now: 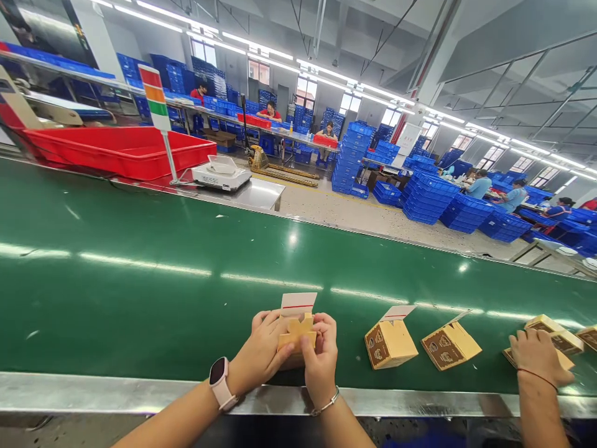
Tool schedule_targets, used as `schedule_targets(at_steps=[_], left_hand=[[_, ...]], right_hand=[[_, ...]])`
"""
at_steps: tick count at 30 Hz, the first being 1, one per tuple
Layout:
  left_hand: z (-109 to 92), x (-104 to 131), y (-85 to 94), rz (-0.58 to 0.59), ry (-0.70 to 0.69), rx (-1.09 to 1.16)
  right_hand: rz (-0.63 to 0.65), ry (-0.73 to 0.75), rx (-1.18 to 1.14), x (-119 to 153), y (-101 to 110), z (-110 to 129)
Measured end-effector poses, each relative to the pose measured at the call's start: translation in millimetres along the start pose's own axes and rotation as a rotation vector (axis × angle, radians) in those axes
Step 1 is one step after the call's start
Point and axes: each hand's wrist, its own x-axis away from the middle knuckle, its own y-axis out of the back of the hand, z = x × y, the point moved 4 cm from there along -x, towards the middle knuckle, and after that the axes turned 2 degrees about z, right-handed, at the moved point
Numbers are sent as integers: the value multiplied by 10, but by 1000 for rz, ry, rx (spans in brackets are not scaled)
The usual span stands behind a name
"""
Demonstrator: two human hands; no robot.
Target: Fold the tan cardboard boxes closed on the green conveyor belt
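Near the front edge of the green conveyor belt (pixel 140 317), both my hands grip a small gold and brown carton (pixel 296 339). Its inner flaps stand up, and a white lid flap with a red line rises behind them. My left hand (pixel 259 351), wearing a pink watch, wraps the carton's left side with the thumb at the front. My right hand (pixel 323 354) holds the right side, thumb on the front flap. My fingers hide most of the carton's body. To the right stand two similar cartons, a nearer one (pixel 396 345) and another (pixel 452 344), their lid flaps raised.
Another person's hand (pixel 536 358) rests on cartons (pixel 557 334) farther right. A metal rail (pixel 396 401) edges the belt. Beyond it are a red tray (pixel 125 152), a white scale (pixel 221 174), a pallet jack (pixel 275 167), stacked blue crates (pixel 352 158) and several people at tables.
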Motion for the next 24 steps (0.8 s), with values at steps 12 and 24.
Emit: schedule_targets(at_steps=[12,24], left_hand=[[-406,7,-2,-295,36,-335],[-524,-56,-219,-117,-83,-282]], right_hand=[[-35,-487,-229,-76,171,-201],[-228,-423,-67,-89,468,-3]])
